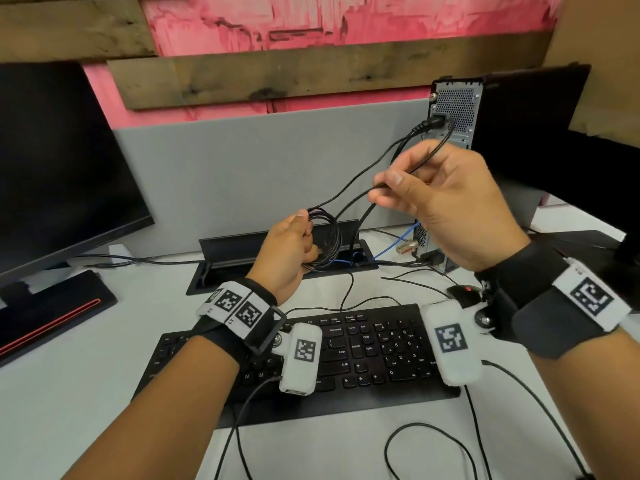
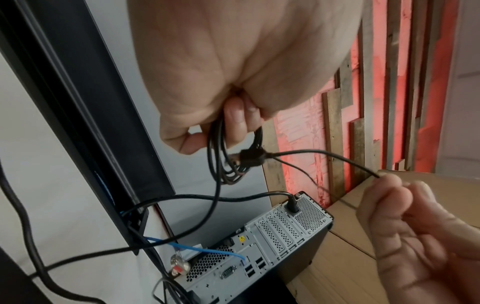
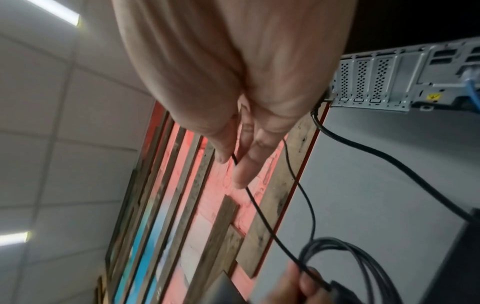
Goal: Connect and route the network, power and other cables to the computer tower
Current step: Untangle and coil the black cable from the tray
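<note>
The computer tower (image 1: 453,109) stands at the back right of the desk, its rear panel (image 2: 259,246) facing me. A black power cable (image 1: 434,123) is plugged in near its top, and a blue network cable (image 1: 391,249) runs to its lower ports. My left hand (image 1: 306,233) grips a coil of thin black cable (image 1: 325,237), with a black plug (image 2: 250,159) lying against the loops. My right hand (image 1: 384,188) pinches a loose strand of that cable (image 3: 259,209) between thumb and fingers, above and to the right of the coil, in front of the tower.
A black keyboard (image 1: 360,348) lies under my wrists, with a mouse (image 1: 464,294) to its right. A monitor (image 1: 52,161) stands at the left and another dark screen (image 1: 540,133) behind the tower. An open cable tray (image 1: 242,251) runs along the grey partition (image 1: 259,161). Loose wires cross the desk.
</note>
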